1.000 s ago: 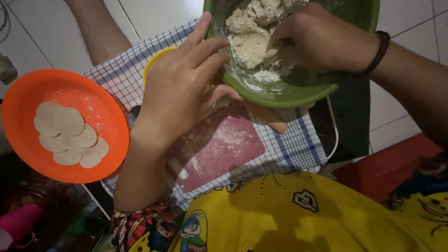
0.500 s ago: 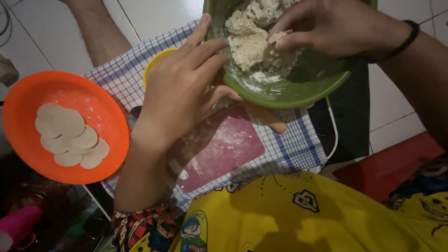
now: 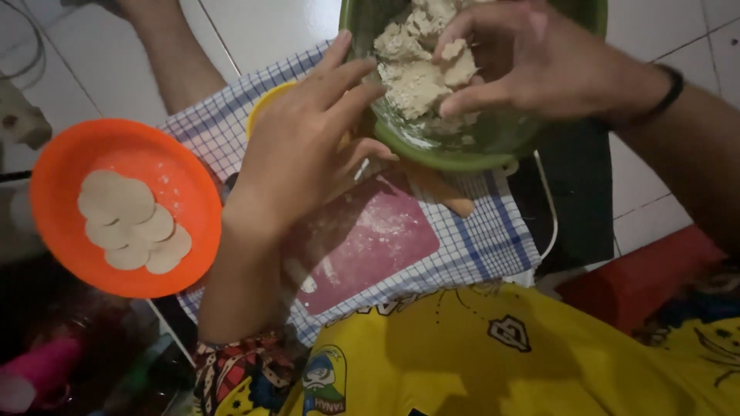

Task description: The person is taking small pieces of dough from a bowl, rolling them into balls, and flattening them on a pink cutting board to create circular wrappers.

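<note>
A green bowl (image 3: 462, 150) holds pale crumbly dough (image 3: 412, 81) at the top of the view. My left hand (image 3: 308, 146) grips the bowl's near left rim, fingers spread on its outside. My right hand (image 3: 532, 62) reaches into the bowl, its fingers and thumb closed around a lump of the dough. Below the bowl lies a floured maroon board (image 3: 370, 243) on a blue checked cloth (image 3: 493, 246). A wooden rolling pin (image 3: 443, 192) shows under the bowl.
An orange plate (image 3: 166, 166) at the left carries several flat round dough discs (image 3: 127, 219). A yellow dish edge (image 3: 262, 112) peeks out behind my left hand. White floor tiles lie beyond; a red object (image 3: 640, 277) sits at the right.
My right hand has shifted from the bowl's right side toward its middle and closed on a lump of dough. My left hand stays on the rim.
</note>
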